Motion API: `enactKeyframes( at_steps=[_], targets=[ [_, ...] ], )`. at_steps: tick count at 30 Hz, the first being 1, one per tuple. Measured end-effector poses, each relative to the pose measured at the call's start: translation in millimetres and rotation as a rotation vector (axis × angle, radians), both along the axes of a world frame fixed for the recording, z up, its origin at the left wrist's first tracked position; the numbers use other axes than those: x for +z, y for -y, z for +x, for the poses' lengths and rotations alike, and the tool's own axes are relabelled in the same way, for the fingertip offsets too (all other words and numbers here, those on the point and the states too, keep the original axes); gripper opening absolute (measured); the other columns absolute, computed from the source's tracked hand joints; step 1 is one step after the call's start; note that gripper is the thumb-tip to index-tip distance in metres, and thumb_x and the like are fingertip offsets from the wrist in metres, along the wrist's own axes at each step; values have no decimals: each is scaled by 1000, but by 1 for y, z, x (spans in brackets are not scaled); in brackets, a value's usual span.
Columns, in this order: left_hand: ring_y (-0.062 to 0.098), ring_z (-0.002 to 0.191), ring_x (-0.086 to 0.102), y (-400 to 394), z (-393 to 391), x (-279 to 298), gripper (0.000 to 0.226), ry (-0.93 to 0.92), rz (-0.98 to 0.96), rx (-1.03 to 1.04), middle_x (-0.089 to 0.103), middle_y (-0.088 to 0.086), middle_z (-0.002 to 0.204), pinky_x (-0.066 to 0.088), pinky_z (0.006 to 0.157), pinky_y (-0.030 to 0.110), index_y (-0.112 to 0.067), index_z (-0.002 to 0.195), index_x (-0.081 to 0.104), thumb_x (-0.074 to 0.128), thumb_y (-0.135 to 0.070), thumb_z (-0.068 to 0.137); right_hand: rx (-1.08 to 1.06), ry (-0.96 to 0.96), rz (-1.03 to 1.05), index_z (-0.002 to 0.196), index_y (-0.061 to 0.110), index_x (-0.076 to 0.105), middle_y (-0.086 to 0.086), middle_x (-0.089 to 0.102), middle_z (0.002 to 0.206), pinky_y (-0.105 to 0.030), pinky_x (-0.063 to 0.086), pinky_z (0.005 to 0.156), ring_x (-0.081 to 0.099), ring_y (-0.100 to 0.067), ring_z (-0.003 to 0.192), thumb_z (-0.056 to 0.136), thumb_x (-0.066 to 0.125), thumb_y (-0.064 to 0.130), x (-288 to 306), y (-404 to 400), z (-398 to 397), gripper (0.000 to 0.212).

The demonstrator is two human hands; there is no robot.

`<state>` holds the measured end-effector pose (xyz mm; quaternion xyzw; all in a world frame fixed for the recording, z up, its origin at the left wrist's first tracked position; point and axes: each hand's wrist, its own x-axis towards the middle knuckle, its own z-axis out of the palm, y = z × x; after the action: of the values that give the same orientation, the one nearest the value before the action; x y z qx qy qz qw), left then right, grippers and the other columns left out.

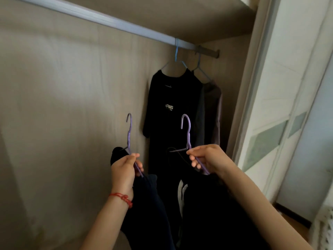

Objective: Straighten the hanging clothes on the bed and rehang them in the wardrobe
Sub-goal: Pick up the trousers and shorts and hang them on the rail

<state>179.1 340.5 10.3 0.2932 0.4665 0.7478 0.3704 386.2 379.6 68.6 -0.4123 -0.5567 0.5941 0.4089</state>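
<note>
head view: each hand's fingers grip a purple hanger (dark clothes): left hand point(124, 170), right hand point(209, 157)

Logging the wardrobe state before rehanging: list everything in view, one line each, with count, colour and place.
rail: one, pale grey, across the wardrobe top
blue hangers: two, on the rail's right end
black shirt: one, on the nearer blue hanger
grey garment: one, on the farther blue hanger, behind the shirt
purple hangers: two, one in each hand, hooks up, below the rail
dark clothes: black, one on each purple hanger, hanging low
door: one, white with frosted panels, right
bracelet: one, red, left wrist
left hand: grips a purple hanger
right hand: pinches the other
</note>
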Motion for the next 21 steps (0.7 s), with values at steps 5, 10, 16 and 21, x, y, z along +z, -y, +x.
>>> enactKeyframes(
  at_steps=[5,10,16,21],
  targets=[
    [11,41,46,-36,-21,41,28,-54,89,60,52,-5,36,34,37,17,-11,70,59,43,-6,93,54,-9,93,75,-5,65,-3,58,48,-15,42,36,52,-8,36,84,56,-2,45,-51,-28,13],
    [6,36,45,-65,-41,90,27,-120,179,80,52,-5,36,34,35,14,-11,73,60,42,-6,93,95,-34,132,72,-1,63,-1,55,47,-15,37,32,48,-7,34,85,56,3,93,-96,-56,15],
    [3,33,44,-90,-51,143,27,-173,285,108,52,-3,36,34,35,14,-10,73,60,42,-8,94,102,-169,183,73,-1,62,0,53,44,-13,30,30,43,-7,30,83,54,2,147,-142,-72,13],
    [2,32,40,-105,-57,184,28,-170,351,158,50,-7,35,34,39,15,-10,73,60,42,-13,95,206,-189,203,74,0,60,1,53,43,-13,30,29,42,-7,29,87,50,3,193,-177,-89,17]
  ],
)
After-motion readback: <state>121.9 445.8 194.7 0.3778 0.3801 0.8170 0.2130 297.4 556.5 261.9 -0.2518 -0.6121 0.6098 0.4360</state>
